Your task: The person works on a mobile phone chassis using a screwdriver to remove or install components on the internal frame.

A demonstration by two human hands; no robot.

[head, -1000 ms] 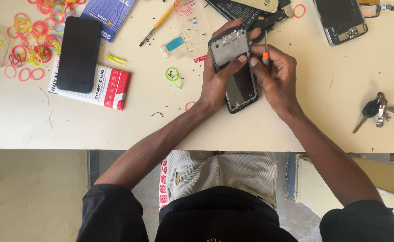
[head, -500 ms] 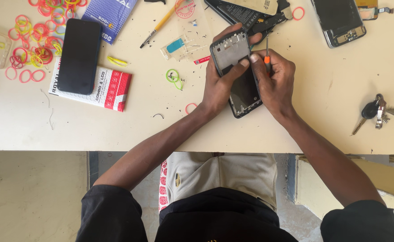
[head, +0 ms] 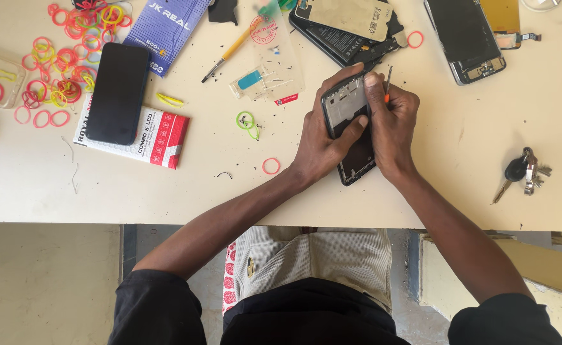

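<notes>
- Near the middle of the worktop [head: 460, 147], towards its far edge, an opened smartphone [head: 352, 131] with its back cover off lies between both hands.
- Left hand [head: 322, 137]: closed around the phone's left side, thumb pressed across the exposed frame.
- Right hand [head: 393, 124]: closed on a small screwdriver [head: 388, 85] with an orange grip, fingertips resting on the phone's upper right edge.
- At the far edge, just beyond the hands: a stack of phone back covers [head: 348, 29].
- Far right corner: a second dismantled phone [head: 469, 38].
- Right edge: a bunch of keys [head: 522, 171].
- Left side: a black phone [head: 119, 92] lying on a red and white box [head: 156, 137], coloured rubber bands [head: 64, 54] scattered beside it.
</notes>
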